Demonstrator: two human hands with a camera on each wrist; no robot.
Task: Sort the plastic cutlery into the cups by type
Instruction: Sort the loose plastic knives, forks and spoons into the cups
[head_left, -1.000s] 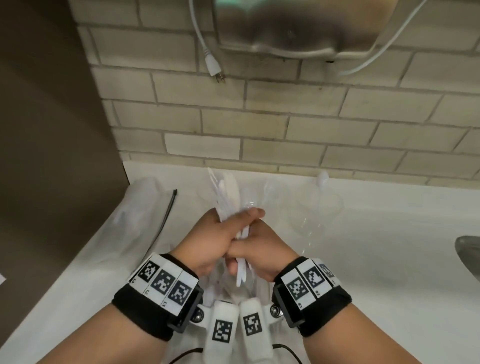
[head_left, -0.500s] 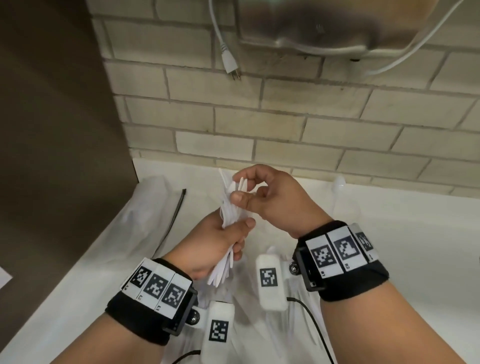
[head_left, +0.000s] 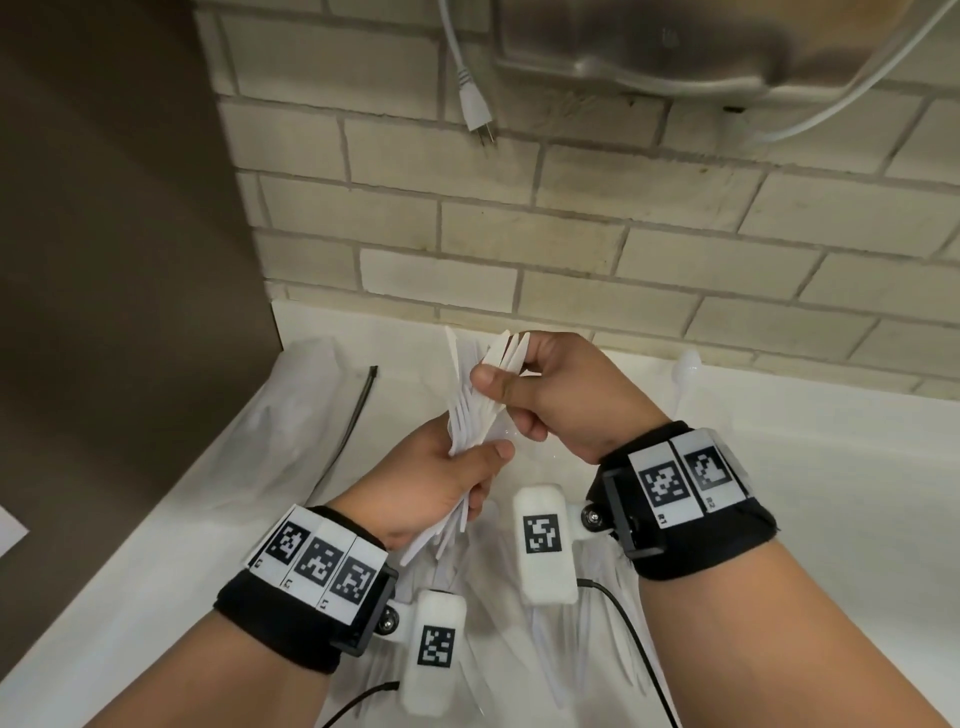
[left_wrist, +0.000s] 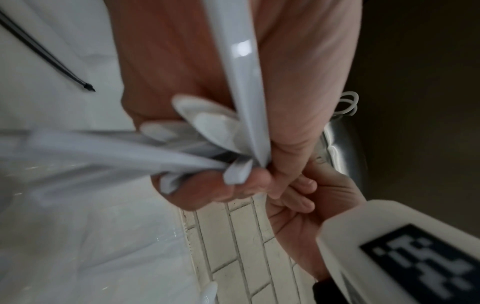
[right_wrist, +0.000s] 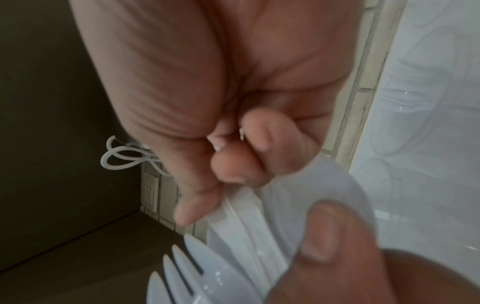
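Item: bundle of white plastic cutlery (head_left: 475, 415), held above the counter (head_left: 831, 493), long axis running up and away toward the brick wall (head_left: 519, 249). Left hand (head_left: 431, 488) grips the bundle's lower half. Right hand (head_left: 556, 395), nearer the upper ends, pinches a few pieces, likely to draw them out. One fork (right_wrist: 187, 273) discernible; other types unclear. Cups: hard to make out against the white surface.
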